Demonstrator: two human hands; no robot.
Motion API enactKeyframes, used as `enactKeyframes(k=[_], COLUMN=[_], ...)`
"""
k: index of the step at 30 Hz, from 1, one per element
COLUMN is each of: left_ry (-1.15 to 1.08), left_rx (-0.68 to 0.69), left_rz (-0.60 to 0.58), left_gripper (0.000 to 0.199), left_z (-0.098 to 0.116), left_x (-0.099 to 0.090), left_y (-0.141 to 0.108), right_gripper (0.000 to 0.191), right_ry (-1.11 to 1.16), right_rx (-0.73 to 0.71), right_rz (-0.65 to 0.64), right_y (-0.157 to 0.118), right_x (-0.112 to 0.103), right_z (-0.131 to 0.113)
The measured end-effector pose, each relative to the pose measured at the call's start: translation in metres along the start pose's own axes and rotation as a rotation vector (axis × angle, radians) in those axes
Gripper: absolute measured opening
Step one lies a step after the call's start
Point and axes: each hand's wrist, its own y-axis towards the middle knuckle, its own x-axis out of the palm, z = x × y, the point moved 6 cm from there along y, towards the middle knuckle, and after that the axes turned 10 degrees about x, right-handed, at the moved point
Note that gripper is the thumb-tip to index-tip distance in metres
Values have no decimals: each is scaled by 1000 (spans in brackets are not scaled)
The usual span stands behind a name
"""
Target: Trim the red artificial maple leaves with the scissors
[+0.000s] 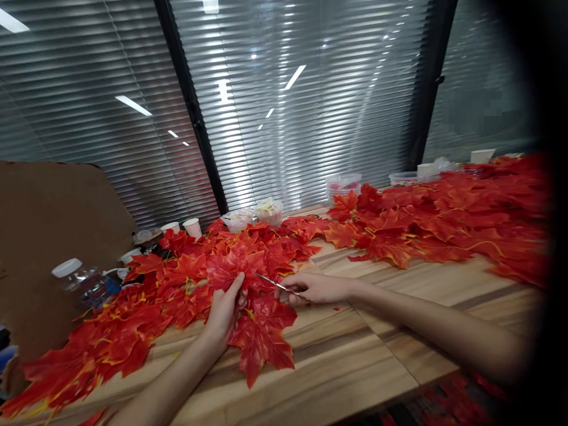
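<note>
My left hand point(228, 307) pinches a red artificial maple leaf point(235, 266), thumb on top of it. Below that hand another red leaf point(264, 334) spreads over the table; whether the two are joined I cannot tell. In my right hand point(306, 288) is a slim metal tool that looks like tweezers point(284, 287), its thin tip pointing left toward the pinched leaf. The tip lies close to the leaf near my left thumb; contact is unclear. Behind both hands, a heap of red leaves point(186, 269) with yellow stems covers the table.
More red leaves point(426, 219) are piled at the right. Clear tubs point(268, 211) and paper cups point(192, 228) stand along the back by the window blinds. A clear jar with a white lid point(67, 267) lies at the left near a cardboard sheet point(48, 219). The wooden table point(337, 367) ends in front.
</note>
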Motion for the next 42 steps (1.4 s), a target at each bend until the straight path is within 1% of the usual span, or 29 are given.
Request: enactKeyframes(k=[4,8,12,16,21,23,26,28,30,34,38,42], left_ry=[-33,-66,-78,-10,212,243,224,210,194,146,140,144], left_rx=[11,-2,19,29,32,25,14,13,42,138,172,204], left_rz=[51,49,49,-10,-159,-180,-174,-163,-134,-13,80,144], left_gripper=[35,34,32,32,35,35,35,35,35,34,36,37], left_z=[1,-1,1,2,-3,-4,-3,-3,-1,5,10,17], left_x=[-3,-3,-1,6,15,16,16,15,13,5,0,-3], left_y=[2,3,3,-2,-11,-13,-14,-13,-12,-7,-6,-7], right_gripper=[36,34,35,35,31,28,26,25,25,26,20,21], right_ry=[-9,9,10,-11,-3,5,13,14,15,23,41,33], right_rx=[10,12,11,4,-33,-38,-35,-32,-29,-24,-22,-19], right_rz=[-4,-4,-7,-10,-12,-17,-25,-26,-23,-22,-18,-17], right_y=[-1,-1,0,-1,-1,-1,-1,-2,-2,-1,-1,0], right_x=[0,1,1,1,1,1,2,2,2,2,2,2], right_z=[-1,-1,0,0,-3,-4,-5,-5,-5,-3,-2,-1])
